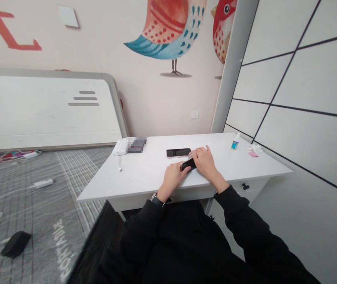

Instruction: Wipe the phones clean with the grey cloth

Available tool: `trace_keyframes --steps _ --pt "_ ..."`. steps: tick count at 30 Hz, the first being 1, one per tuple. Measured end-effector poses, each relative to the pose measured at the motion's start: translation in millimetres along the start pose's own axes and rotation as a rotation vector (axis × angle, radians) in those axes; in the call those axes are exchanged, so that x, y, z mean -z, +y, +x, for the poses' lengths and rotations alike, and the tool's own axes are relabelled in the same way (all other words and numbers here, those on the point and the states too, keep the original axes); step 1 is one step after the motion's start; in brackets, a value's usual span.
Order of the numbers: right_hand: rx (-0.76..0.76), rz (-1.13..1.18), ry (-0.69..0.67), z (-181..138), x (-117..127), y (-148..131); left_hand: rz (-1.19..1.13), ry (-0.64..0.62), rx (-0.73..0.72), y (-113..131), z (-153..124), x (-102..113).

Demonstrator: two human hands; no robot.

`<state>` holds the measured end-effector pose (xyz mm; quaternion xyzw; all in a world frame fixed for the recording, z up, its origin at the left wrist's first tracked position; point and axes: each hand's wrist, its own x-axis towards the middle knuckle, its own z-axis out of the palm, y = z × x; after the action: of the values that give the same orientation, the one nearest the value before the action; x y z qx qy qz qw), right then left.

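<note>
Just above the white desk (144, 173), a dark smartphone (188, 164) is held between both hands. My left hand (172, 177) grips its left end, with the thumb along the near edge. At the right end, my right hand (205, 161) is closed on the phone, its fingers over the far side and partly hiding it. A second phone (178, 152) with a dark screen and a pinkish edge lies flat behind the hands, close to the right fingertips.
A white power strip (121, 146) and a blurred dark item (138, 144) sit at the desk's back left. At the right stand a small spray bottle (235, 142) and crumpled tissue (255, 149) with a pink slip (253, 154). Cables and a black adapter (16, 243) lie on the carpet.
</note>
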<state>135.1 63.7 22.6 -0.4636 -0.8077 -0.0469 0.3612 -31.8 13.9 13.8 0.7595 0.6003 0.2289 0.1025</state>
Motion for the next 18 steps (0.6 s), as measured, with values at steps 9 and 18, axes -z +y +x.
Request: trace_keyframes --steps 9,18 --pt "0.203 0.069 -0.065 -15 -11 -55 0.073 -0.035 0.026 -6 7 -7" --pt "-0.009 -0.024 0.022 -3 3 3 0.062 -0.005 -0.033 -2 1 -2"
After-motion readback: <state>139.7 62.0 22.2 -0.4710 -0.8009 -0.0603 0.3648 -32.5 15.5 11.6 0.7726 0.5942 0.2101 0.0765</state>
